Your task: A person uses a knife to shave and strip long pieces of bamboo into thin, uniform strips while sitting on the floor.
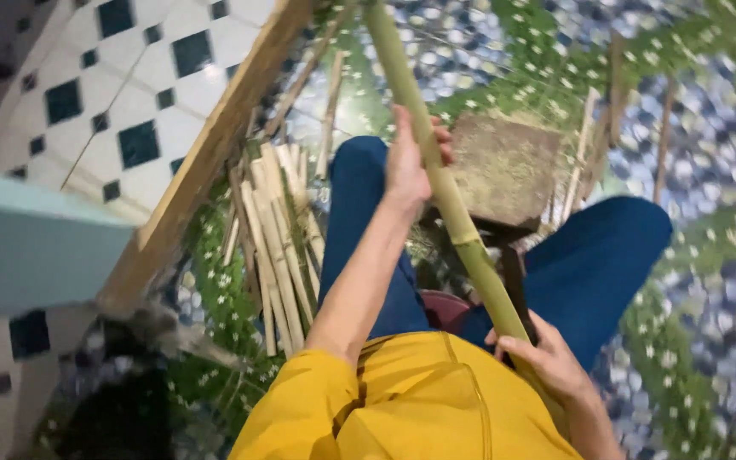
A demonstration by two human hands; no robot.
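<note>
A long green bamboo pole [436, 170] runs from the top of the view down to my lap. My left hand [409, 158] is stretched out and closed around the pole about halfway along it. My right hand [547, 358] grips the pole's near end close to my body. The pole passes over my blue-trousered knees and beside a worn wooden block [504, 170] that stands on the floor between my legs. I wear a yellow top.
A pile of split bamboo strips [274, 247] lies left of my left leg, next to a long wooden plank [206, 162]. More thin strips [589, 136] lie beyond the block. A green and blue flowered mat [692, 255] covers the floor; white tiles with dark squares [129, 94] are at left.
</note>
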